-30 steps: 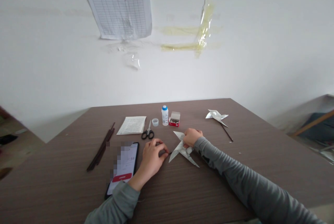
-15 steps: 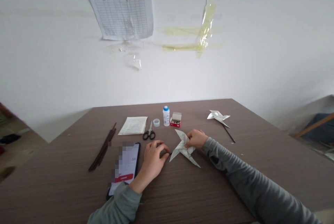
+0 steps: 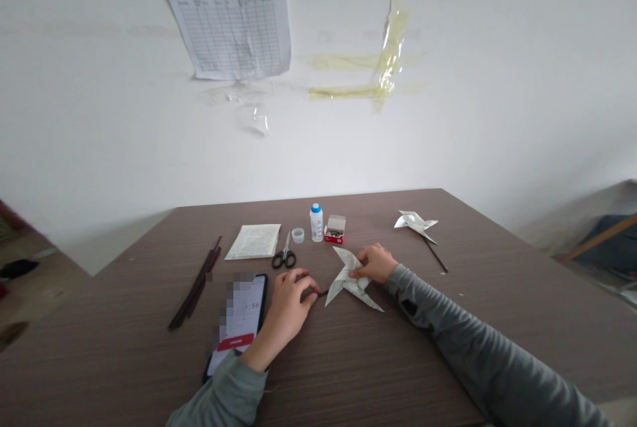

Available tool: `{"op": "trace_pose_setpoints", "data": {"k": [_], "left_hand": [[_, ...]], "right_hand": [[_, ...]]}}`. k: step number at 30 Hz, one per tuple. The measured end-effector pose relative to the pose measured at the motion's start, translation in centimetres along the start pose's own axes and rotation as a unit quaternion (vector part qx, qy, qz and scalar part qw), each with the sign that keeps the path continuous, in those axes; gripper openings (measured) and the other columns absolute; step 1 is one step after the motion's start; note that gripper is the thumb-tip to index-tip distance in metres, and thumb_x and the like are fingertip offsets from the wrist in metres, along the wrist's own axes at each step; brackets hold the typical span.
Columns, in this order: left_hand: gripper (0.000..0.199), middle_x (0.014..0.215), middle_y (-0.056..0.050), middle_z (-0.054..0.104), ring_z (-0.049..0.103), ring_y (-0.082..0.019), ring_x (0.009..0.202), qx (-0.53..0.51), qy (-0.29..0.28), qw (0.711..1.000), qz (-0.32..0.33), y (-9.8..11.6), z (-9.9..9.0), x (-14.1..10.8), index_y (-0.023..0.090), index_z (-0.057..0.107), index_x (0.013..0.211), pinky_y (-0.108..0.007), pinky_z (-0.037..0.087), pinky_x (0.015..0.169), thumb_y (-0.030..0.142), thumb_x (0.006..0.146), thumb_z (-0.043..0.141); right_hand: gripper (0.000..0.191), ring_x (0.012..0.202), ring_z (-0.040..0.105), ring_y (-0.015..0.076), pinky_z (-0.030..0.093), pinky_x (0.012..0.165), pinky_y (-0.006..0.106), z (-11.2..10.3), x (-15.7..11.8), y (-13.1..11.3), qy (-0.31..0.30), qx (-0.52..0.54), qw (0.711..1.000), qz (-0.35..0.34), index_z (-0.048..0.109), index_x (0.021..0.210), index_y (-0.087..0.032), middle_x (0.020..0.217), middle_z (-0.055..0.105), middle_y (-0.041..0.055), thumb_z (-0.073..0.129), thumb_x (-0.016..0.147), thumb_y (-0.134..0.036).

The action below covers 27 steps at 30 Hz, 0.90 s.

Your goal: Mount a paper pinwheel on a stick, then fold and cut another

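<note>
Spreading its blades near the centre of the desk (image 3: 418, 361), a paper pinwheel (image 3: 342, 277) sits pinched at its right by the right hand (image 3: 379, 262), the nearer; leftward, its dark stick (image 3: 323, 293) runs roughly parallel to the far edge, into the left hand's (image 3: 287, 302) closed fingertips.

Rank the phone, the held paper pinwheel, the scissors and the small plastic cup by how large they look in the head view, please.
1. Phone, though partly hidden
2. Held paper pinwheel
3. Scissors
4. Small plastic cup
</note>
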<state>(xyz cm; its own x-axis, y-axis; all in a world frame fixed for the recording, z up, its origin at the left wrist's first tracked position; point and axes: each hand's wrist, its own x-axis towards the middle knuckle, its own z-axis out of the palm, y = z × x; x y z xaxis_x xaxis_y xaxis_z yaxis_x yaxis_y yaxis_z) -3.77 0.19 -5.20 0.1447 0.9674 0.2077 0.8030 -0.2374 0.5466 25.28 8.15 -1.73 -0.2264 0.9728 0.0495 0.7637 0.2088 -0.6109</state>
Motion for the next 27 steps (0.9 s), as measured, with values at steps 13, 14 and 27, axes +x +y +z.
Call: {"op": "trace_pose_setpoints", "data": {"k": [13,14,27], "left_hand": [[0.024,0.181,-0.016,0.078,0.065,-0.049,0.178,0.017,-0.085,0.996,-0.021,1.7,-1.8,-0.3,0.033,0.1,0.121,-0.077,0.048,0.151,0.02,0.101,0.094],[0.025,0.183,-0.016,0.077,0.063,-0.05,0.18,0.017,-0.087,0.996,-0.021,1.6,-1.7,-0.3,0.033,0.1,0.122,-0.077,0.047,0.152,0.021,0.1,0.095],[0.027,0.175,-0.016,0.08,0.068,-0.05,0.174,0.011,-0.043,0.999,0.003,0.5,-0.2,-0.5,0.034,0.098,0.118,-0.076,0.054,0.146,0.02,0.095,0.097]], "right_hand": [[0.023,0.171,0.064,0.0396,0.041,0.151,0.052,-0.1,-0.2,-2.6,-0.058,-0.101,0.982,0.149,0.106,0.111,-0.031,0.139,0.097,0.0101,0.105,0.09,-0.039],[0.022,0.171,0.064,0.0398,0.04,0.152,0.052,0.0,-0.1,-2.6,-0.055,-0.1,0.982,0.151,0.106,0.11,-0.031,0.139,0.096,0.0098,0.105,0.089,-0.038],[0.02,0.148,0.072,0.0452,0.054,0.139,0.061,1.8,1.1,-0.3,0.007,-0.077,0.99,0.114,0.098,0.079,-0.036,0.098,0.089,0.0068,0.116,0.074,-0.031]]}}
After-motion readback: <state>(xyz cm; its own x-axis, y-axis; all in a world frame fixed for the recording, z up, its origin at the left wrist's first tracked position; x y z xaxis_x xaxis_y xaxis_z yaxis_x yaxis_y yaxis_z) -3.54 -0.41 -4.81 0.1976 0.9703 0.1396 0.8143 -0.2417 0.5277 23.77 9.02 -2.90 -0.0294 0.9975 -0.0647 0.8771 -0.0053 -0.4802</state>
